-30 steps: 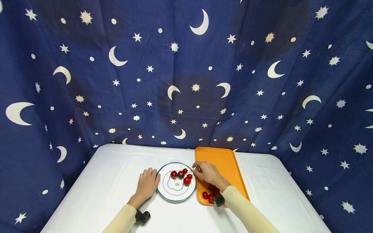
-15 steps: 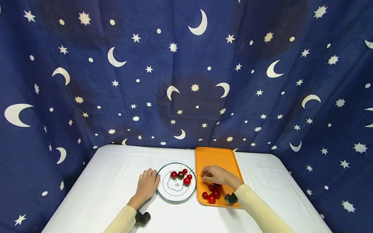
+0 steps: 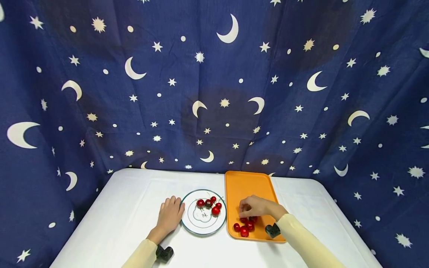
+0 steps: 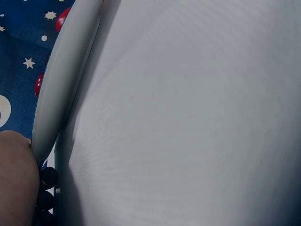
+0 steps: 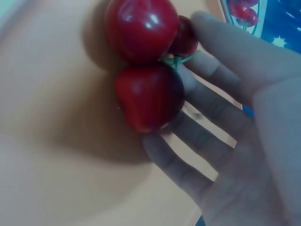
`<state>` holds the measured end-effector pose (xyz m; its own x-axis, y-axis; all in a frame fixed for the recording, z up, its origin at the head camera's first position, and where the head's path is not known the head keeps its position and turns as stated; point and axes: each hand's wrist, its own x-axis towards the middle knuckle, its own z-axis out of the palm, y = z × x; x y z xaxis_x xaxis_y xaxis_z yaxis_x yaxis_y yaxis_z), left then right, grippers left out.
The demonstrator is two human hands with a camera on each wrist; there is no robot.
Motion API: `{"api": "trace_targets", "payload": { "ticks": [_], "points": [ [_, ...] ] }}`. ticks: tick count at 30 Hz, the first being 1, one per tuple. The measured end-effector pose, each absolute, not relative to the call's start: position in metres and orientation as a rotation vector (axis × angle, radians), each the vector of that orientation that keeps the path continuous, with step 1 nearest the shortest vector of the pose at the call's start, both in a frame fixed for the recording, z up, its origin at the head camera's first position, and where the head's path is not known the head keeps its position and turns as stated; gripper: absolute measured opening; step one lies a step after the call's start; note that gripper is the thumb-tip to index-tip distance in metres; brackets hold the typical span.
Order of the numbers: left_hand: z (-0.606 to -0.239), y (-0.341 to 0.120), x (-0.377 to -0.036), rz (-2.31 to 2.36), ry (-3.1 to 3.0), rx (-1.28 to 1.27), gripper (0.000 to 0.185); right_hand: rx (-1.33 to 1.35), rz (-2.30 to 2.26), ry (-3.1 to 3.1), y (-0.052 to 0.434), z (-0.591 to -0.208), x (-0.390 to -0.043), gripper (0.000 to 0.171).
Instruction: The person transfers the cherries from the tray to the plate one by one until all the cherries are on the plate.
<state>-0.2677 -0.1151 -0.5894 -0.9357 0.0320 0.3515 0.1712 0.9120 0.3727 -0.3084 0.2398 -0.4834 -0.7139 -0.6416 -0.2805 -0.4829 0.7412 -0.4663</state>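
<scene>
My left hand [image 3: 170,215] lies at the left side of a white plate [image 3: 201,231] with a dark green rim, fingers extended and thumb right at the edge. In the left wrist view the hand [image 4: 18,176] meets the plate's outer side [image 4: 66,70]. Several red cherries [image 3: 216,211] with stems sit on the plate. Over the orange tray [image 3: 249,182], my right hand [image 3: 254,207] reaches down to a cluster of cherries [image 3: 244,231]. From the right wrist, thumb and fingers spread around a small dark cherry [image 5: 186,40], with two larger cherries [image 5: 149,96] beside it.
A white cloth [image 3: 140,193] covers the table. Behind it hangs a dark blue curtain [image 3: 214,93] with moons and stars. The tray stands just right of the plate. Each wrist carries a black camera [image 3: 273,230].
My right hand has moved from the plate's right edge over the tray and down to the cherries there. The left hand has stayed by the plate.
</scene>
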Motion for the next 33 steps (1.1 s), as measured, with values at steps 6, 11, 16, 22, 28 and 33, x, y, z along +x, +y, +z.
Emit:
{"api": "trace_targets", "payload": {
  "ticks": [6,11,16,22,28,33],
  "points": [
    [-0.582,-0.113,-0.263,-0.558,-2.697,-0.162,0.023,-0.812,-0.512,2.492,0.242,-0.483,-0.308,0.017],
    [-0.58,-0.112,-0.261,-0.562,-2.707,-0.167,0.024,-0.88,-0.513,2.495,0.243,-0.486,-0.309,0.016],
    [-0.579,-0.112,-0.261,-0.575,-2.744,-0.156,0.024,-0.935,-0.572,2.509,0.244,-0.488,-0.309,0.018],
    [-0.573,-0.112,-0.262,-0.573,-2.796,-0.144,0.024,-0.927,-0.619,2.507,0.247,-0.488,-0.312,0.02],
    [-0.569,-0.113,-0.26,-0.567,-2.797,-0.15,0.023,-0.93,-0.586,2.508,0.249,-0.489,-0.312,0.02],
    [-0.571,-0.113,-0.26,-0.562,-2.789,-0.159,0.023,-0.941,-0.584,2.51,0.249,-0.49,-0.311,0.019]
  ]
}}
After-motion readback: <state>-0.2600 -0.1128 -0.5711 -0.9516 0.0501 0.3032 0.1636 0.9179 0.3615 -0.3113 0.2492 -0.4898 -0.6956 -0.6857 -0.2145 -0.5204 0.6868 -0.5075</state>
